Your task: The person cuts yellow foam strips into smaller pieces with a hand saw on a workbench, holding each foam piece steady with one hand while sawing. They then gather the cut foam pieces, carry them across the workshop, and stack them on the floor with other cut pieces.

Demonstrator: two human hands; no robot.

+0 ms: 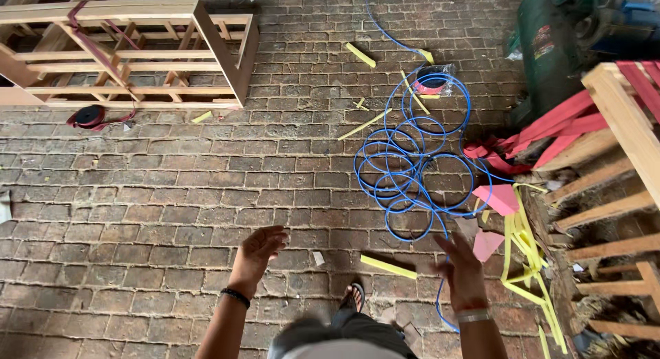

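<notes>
Head view: left hand (pixel 258 252), right hand (pixel 459 273) spread, empty; blue hose (pixel 411 168), yellow strip (pixel 388 267) on brick floor (pixel 158 194).

A floor of worn brown bricks (pixel 151 194) carries everything here. On it lies a blue hose (pixel 412 170) in loose overlapping coils, with one end running off toward the top edge. Yellow strips (pixel 388 266) are scattered about (one just below the coils, others above them). A wooden frame (pixel 137 53) rests at the upper left, a dark roll of strap (pixel 89 115) beside it. Red webbing (pixel 536 135) and pink scraps (pixel 496 199) lie at the right.
</notes>
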